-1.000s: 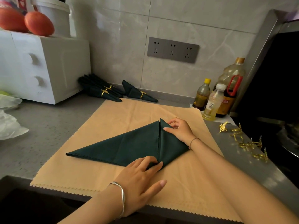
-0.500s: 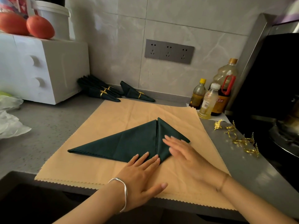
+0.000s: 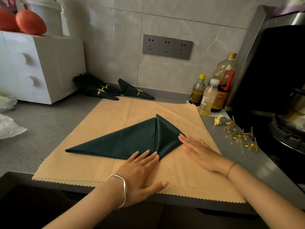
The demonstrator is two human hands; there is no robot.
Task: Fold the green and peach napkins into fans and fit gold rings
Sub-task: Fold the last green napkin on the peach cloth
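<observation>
A dark green napkin (image 3: 132,139) lies folded into a long triangle, its right corner folded in along a crease, on top of spread peach napkins (image 3: 115,169). My left hand (image 3: 142,171) lies flat with straight fingers pressing the green napkin's near tip. My right hand (image 3: 199,151) lies flat on the peach cloth, fingertips touching the green napkin's right corner. Several gold leaf rings (image 3: 237,133) lie on the counter to the right. Finished green fans with gold rings (image 3: 102,90) rest by the back wall.
A white appliance (image 3: 38,66) with red fruit (image 3: 30,22) on top stands at the back left. Oil bottles (image 3: 214,91) stand at the back right beside a black stove with a pot (image 3: 290,123). White plastic bags (image 3: 8,123) lie at the far left. The counter edge runs just below the peach cloth.
My right hand let go of the folded-in corner, flattened, and slid down and right along the fold to the napkin's right corner. My left hand stayed pressing the near tip.
</observation>
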